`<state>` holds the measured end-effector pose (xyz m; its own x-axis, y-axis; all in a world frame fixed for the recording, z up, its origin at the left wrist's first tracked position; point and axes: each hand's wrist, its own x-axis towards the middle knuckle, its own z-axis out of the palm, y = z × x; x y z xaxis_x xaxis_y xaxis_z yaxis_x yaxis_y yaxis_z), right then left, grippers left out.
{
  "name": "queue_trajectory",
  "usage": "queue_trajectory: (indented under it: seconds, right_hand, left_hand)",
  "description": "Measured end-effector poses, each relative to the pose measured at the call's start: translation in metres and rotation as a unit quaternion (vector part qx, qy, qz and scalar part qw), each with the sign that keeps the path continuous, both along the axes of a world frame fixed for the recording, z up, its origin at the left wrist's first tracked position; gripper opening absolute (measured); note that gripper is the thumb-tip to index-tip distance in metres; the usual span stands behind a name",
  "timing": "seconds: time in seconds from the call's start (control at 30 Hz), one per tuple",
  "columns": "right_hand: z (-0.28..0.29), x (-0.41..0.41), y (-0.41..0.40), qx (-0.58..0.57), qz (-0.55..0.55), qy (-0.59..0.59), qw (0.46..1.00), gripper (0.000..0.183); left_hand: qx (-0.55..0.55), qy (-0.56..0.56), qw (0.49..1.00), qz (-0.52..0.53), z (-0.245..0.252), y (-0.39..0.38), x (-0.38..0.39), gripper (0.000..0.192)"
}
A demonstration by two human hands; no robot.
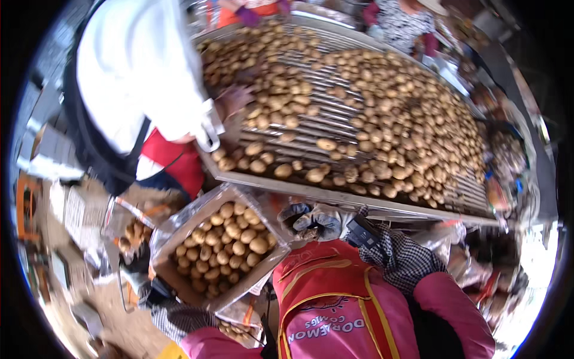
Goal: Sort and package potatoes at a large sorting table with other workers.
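My right hand (316, 220), in a grey glove with dark blue fingertips, is curled just below the metal edge of the sorting table; a brown lump shows under the fingers, and I cannot tell whether they grip it. To its left stands a plastic-lined cardboard box (179, 287) full of potatoes (233, 231). My left hand (134, 264), gloved and blurred, is at the box's outer left side, just below a few potatoes (134, 231); its grasp is unclear. Many more potatoes (403, 134) lie on the slatted metal table (314, 119).
A person in white (139, 67) leans over the table's left end, a gloved hand among the potatoes. Other people are at the far side, one with purple gloves (247, 16). Cartons (56, 152) and an orange stool (27, 206) stand left. Plastic bags lie at right.
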<state>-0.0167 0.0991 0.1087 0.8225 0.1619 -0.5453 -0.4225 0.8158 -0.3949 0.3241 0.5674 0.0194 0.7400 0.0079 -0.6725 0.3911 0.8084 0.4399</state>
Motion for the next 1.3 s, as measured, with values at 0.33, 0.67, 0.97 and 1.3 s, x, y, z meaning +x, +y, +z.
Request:
queue_trajectory:
  seconds: [0.33,0.67,0.97,1.3]
  right_hand:
    - [-0.042,-0.361,-0.068,-0.327,-0.367,0.159,0.856,0.037]
    - [-0.075,-0.369,-0.11,-0.8,-0.121,0.44,0.389,0.034]
    - [-0.022,-0.125,-0.34,-0.938,0.093,0.327,0.071,0.035]
    - [-0.028,-0.12,-0.392,-0.826,0.245,0.423,0.281,0.033]
  left_hand:
    - [-0.1,-0.105,0.914,-0.379,-0.024,-0.189,-0.117,0.033]
    - [-0.014,-0.045,0.794,-0.606,0.008,-0.377,-0.239,0.035]
    - [-0.005,-0.048,0.745,-0.665,0.021,-0.476,-0.301,0.037]
    - [0.015,-0.021,0.783,-0.622,0.022,-0.525,-0.326,0.036]
